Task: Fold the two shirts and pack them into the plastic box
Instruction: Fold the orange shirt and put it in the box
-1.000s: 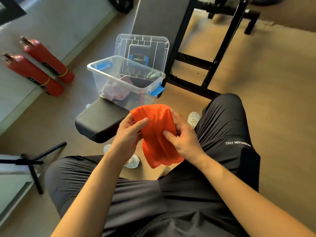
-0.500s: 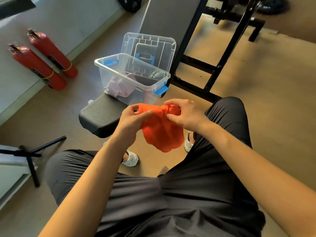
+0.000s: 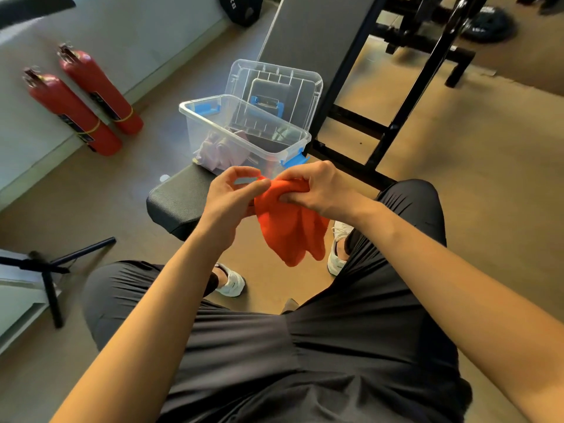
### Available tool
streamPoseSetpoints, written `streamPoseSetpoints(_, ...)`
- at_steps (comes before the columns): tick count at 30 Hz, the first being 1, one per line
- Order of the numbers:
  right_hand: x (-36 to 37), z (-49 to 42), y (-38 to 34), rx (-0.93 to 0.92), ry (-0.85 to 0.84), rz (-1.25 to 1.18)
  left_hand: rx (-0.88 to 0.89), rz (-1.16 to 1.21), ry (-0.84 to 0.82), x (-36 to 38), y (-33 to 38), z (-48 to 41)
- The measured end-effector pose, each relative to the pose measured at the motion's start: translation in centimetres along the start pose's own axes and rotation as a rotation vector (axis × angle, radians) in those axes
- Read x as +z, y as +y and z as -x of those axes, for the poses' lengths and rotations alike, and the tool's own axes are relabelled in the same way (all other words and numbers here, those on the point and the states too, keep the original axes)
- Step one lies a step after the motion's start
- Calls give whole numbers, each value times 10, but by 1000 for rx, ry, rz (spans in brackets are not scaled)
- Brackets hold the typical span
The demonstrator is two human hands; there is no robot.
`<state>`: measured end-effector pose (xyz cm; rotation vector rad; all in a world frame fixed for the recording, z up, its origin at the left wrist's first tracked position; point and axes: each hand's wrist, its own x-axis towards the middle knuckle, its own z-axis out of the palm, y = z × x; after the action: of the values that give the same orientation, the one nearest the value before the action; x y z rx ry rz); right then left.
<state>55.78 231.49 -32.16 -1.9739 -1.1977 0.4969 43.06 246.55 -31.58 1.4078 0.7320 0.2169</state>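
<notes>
Bunching the orange cloth shirt (image 3: pixel 287 227), right hand (image 3: pixel 317 190) gripping it, left hand (image 3: pixel 232 203) pinching its edge, may undo folds before the far clear plastic box (image 3: pixel 244 124).

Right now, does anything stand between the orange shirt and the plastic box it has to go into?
Nothing visible does. The left hand and right hand hold the orange shirt just short of the plastic box, whose top is open; its lid leans behind it. A pale shirt lies inside.
</notes>
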Motion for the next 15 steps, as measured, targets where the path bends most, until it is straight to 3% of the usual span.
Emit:
streamPoseSetpoints(4, -7, -1, 6, 30, 9, -52, 120, -86, 20, -14, -26, 3)
streamPoseSetpoints(8, -29, 4, 4, 16, -19, -128, 262, -295, -203, -8, -52, -2)
streamPoseSetpoints(11, -48, 8, 1, -12, -7, -215, 283, -312, -331, 10, -61, -10)
streamPoseSetpoints(15, -67, 17, 6, -16, 114, -262, 278, -393, -277, 30, -78, -19)
